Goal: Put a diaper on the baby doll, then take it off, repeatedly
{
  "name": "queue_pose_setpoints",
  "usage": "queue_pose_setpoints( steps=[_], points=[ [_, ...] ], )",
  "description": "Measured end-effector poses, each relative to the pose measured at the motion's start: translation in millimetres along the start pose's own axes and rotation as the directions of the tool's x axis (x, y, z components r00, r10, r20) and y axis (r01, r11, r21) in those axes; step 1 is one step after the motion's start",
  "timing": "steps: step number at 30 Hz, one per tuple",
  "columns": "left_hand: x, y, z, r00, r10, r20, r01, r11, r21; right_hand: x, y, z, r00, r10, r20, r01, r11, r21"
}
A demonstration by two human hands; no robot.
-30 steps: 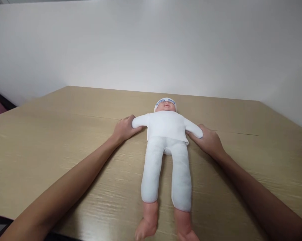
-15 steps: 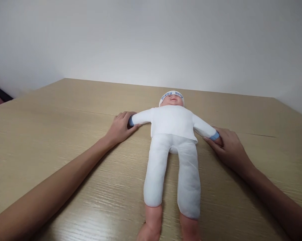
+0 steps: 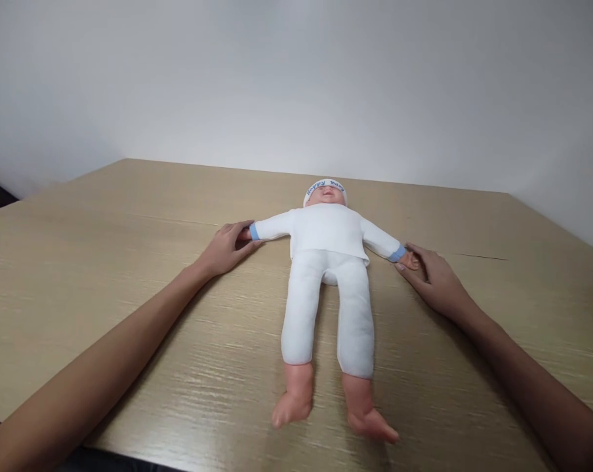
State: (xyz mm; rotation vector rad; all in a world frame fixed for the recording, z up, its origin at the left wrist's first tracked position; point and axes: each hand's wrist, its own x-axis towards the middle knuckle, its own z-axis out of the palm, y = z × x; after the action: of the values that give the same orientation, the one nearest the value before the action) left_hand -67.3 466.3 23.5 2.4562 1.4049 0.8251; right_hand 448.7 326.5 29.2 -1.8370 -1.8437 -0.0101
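A baby doll (image 3: 328, 262) in a white top, white trousers and a white cap with blue lettering lies face up on the wooden table (image 3: 129, 275), arms spread, bare feet toward me. My left hand (image 3: 225, 248) pinches the doll's small hand at the end of its blue-cuffed sleeve. On the other side my right hand (image 3: 434, 278) holds the doll's other hand just past the blue cuff, fingers curled around it.
A plain white wall stands behind the table. The table's front edge runs along the bottom of the view, near the doll's feet. A dark and pink object shows at the far left edge.
Both hands have slid outward along the doll's arms from the sleeves to its hands. The blue cuffs and the doll's small hands now show. The view has pulled back, showing the feet.
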Motion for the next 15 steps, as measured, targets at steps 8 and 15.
queue_pose_setpoints(
  steps=[8,15],
  points=[
    [-4.6,-20.1,-10.9,0.988,-0.083,-0.134,0.088,0.996,0.033,-4.1,24.9,-5.6,0.988,0.143,-0.055,-0.136,0.985,0.111],
    [-2.7,-25.5,-6.5,0.987,-0.09,-0.134,0.095,0.995,0.031,0.2,37.7,3.8,0.996,0.007,-0.093,-0.001,0.998,0.063]
  ],
)
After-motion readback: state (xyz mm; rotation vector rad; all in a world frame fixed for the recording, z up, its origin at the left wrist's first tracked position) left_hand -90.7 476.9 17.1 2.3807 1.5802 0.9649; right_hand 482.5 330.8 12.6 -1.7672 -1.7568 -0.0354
